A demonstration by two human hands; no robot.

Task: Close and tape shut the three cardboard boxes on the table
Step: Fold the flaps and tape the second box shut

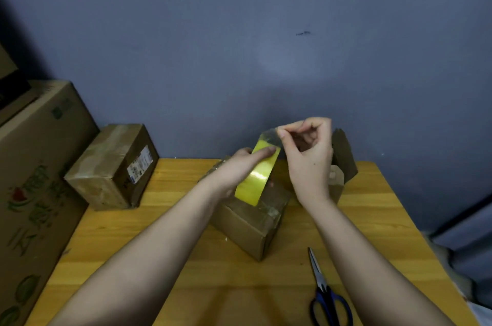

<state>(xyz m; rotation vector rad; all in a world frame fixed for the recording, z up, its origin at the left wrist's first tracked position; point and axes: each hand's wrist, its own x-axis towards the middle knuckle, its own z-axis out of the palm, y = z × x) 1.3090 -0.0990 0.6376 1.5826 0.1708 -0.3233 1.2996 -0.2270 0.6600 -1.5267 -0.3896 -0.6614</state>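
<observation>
a blue-grey wall [239, 46] is seen behind a yellow wooden surface [165, 222]. above the middle of the surface a roll of yellow packing tape [257, 176] is held upright by the left hand [239, 166], whose fingers are curled over its outer face, with the forefinger laid along the top of the roll. the free end of the tape [271, 136] is pinched between thumb and forefinger of the right hand [310, 155], just above and to the right of the roll; the remaining fingers are loosely bent. directly beneath the roll a closed cardboard box [253, 224] is set on the surface, with clear tape visible along its top edge. a second cardboard box [342, 160], its flaps standing open, is placed behind the right hand, near the far right edge of the surface. a third cardboard box [117, 166], closed and taped, with a white shipping label on its end, is placed at the far left corner. blue-handled scissors [326, 293] are laid on the near right part of the surface, blades closed and pointed away. a large printed carton [34, 179] is stood beside the surface on the left.
</observation>
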